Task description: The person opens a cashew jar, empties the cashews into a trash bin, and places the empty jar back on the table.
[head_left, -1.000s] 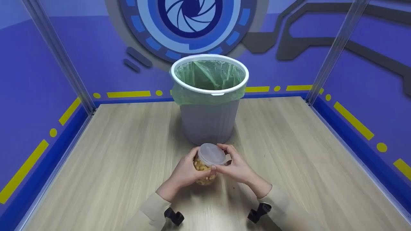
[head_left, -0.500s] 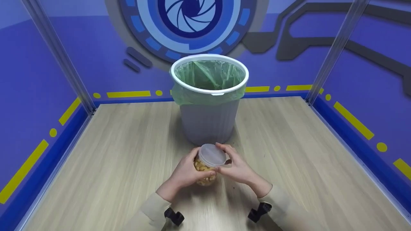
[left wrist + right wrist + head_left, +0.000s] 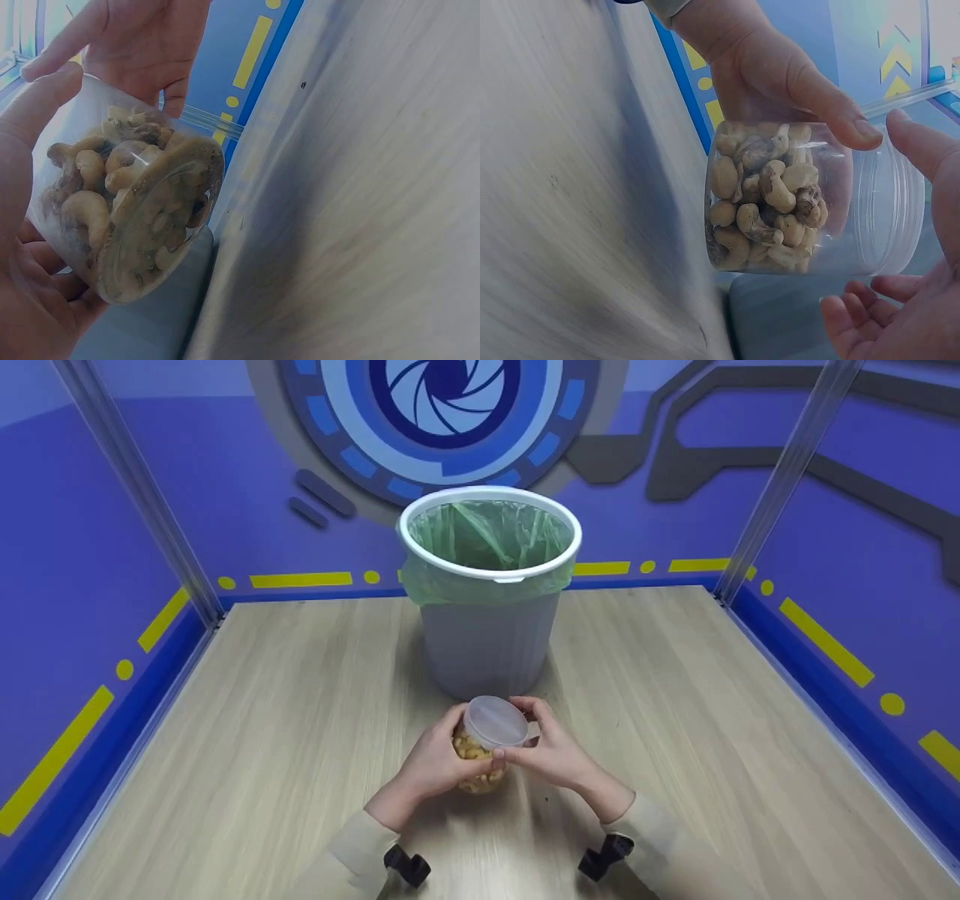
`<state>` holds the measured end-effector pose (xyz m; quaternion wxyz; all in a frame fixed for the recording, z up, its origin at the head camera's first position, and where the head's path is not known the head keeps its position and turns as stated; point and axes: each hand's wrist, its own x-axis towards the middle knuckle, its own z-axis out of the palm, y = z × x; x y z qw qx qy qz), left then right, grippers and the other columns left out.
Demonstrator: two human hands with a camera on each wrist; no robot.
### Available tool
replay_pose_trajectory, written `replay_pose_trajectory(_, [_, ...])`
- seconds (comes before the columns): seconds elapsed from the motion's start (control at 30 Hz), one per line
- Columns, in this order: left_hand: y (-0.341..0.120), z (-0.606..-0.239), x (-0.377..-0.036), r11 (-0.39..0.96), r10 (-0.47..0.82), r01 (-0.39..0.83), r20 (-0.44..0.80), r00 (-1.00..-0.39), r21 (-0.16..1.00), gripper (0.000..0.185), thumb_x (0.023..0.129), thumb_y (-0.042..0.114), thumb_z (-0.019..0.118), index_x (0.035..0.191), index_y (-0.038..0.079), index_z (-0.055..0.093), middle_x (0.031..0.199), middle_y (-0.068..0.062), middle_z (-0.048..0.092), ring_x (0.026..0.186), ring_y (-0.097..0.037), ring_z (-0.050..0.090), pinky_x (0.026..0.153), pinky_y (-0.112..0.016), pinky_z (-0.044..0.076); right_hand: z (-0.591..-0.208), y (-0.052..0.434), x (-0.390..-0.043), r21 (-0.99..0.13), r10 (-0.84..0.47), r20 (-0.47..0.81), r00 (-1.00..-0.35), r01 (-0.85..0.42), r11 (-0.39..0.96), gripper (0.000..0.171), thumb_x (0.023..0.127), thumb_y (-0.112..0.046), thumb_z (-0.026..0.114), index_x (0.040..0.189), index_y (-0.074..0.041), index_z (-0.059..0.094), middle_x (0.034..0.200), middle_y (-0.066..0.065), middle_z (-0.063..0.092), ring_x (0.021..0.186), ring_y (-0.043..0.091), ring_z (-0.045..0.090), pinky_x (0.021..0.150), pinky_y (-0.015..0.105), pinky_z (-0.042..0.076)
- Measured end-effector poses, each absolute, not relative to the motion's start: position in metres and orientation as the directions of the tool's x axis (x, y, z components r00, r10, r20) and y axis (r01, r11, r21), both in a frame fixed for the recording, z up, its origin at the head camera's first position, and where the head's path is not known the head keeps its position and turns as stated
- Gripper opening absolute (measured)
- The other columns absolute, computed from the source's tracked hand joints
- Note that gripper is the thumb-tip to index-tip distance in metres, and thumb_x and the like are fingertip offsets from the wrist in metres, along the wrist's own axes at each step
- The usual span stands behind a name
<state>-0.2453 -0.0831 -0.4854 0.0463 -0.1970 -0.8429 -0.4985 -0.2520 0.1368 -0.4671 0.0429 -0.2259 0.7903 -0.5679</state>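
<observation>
A: Nearest the wearer, the left hand (image 3: 435,761) was wrapped round the clear plastic jar of cashews (image 3: 480,756), fingers curled about its body. The jar was held off the wooden tabletop (image 3: 300,720), tilted, just in front of the grey ribbed bin with a green liner (image 3: 489,585).

B: The right hand (image 3: 551,750)?

A: Fingers and thumb curled about the translucent round lid (image 3: 493,721), gripping its rim.

B: Risk?

A: My reading: if the lid came free with the jar tilted like that, cashews could spill onto the table. A slack left grip would let the jar turn instead of the lid.

B: Differences between views?

A: The right wrist view showed the jar roughly half full and the threaded neck (image 3: 889,217); the head view hid both. The left wrist view showed only the jar's base (image 3: 154,217).
</observation>
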Motion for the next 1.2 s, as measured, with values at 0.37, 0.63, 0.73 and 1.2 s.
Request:
replay_pose_trajectory(0.37, [-0.0827, -0.4845, -0.2447, 0.431, 0.286, 0.365, 0.260, -0.923, 0.825, 0.087, 0.075, 0.046, 0.090, 0.145, 0.011, 0.051, 0.127, -0.010, 0.068, 0.110, -0.025, 0.066, 0.095, -0.046, 0.053, -0.4661, 0.1373, -0.2532, -0.908, -0.426, 0.195, -0.884, -0.326, 0.262, 0.080, 0.088, -0.019, 0.082, 0.150, 0.008, 0.039, 0.141, 0.025, 0.044, 0.113, 0.020, 0.051, 0.086, 0.027, 0.054])
replay_pose_trajectory(0.63, [-0.0829, -0.4831, -0.2441, 0.429, 0.293, 0.347, 0.235, -0.927, 0.834, 0.087, 0.076, 0.043, 0.091, 0.146, 0.011, 0.050, 0.131, -0.010, 0.067, 0.114, -0.027, 0.065, 0.097, -0.049, 0.052, -0.4673, 0.1384, -0.2532, -0.902, -0.454, 0.240, -0.858, -0.370, 0.222, 0.078, 0.086, -0.009, 0.076, 0.151, 0.011, 0.037, 0.149, 0.028, 0.041, 0.125, 0.025, 0.045, 0.091, 0.027, 0.054])
replay_pose_trajectory(0.73, [-0.0830, -0.4834, -0.2442, 0.421, 0.297, 0.345, 0.232, -0.926, 0.839, 0.087, 0.076, 0.043, 0.091, 0.146, 0.010, 0.050, 0.131, -0.010, 0.066, 0.115, -0.026, 0.064, 0.098, -0.049, 0.051, -0.4673, 0.1388, -0.2531, -0.899, -0.466, 0.243, -0.851, -0.378, 0.221, 0.079, 0.085, -0.009, 0.074, 0.152, 0.011, 0.036, 0.151, 0.028, 0.041, 0.129, 0.024, 0.043, 0.094, 0.027, 0.052])
replay_pose_trajectory(1.2, [-0.0834, -0.4852, -0.2461, 0.427, 0.295, 0.364, 0.253, -0.921, 0.828, 0.084, 0.077, 0.043, 0.089, 0.145, 0.011, 0.051, 0.129, -0.010, 0.067, 0.113, -0.026, 0.065, 0.097, -0.049, 0.052, -0.4676, 0.1389, -0.2528, -0.911, -0.432, 0.202, -0.879, -0.330, 0.247, 0.093, 0.084, -0.019, 0.085, 0.153, 0.010, 0.030, 0.146, 0.029, 0.041, 0.123, 0.030, 0.047, 0.092, 0.030, 0.051])
